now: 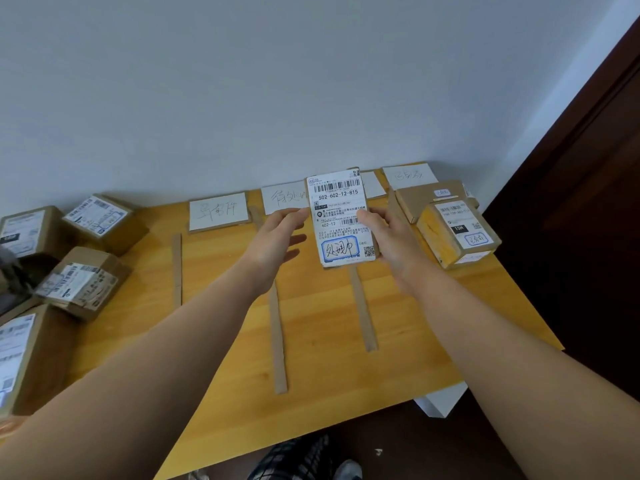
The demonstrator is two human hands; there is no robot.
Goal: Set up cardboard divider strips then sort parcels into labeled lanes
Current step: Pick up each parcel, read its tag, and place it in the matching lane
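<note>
Flat parcel held up above the middle of the wooden table, label facing the camera, blue-circled handwriting at its lower end. Right hand grasps its right edge, thumb on the front, fingers behind. Left hand touches the left edge near the top with a fingertip or two; remaining fingers loose and spread, so whether it really grips is hard to say.

Three cardboard divider strips lie flat on the table, running from the far edge toward the near edge: left strip, middle strip, right strip. The left forearm crosses over the middle strip; the held parcel hides the far end of the right strip.

White lane cards stand along the far edge against the wall: left card, second card partly covered by the parcel and left hand, a third card mostly hidden behind the parcel, fourth card at the far right corner.

In the rightmost lane, a yellow-taped box sits in front of a flat brown box, touching it.

Left side of the table: a pile of unsorted brown boxes with shipping labels, reaching the near left corner.

Below the near edge, checked trousers and a shoe.
</note>
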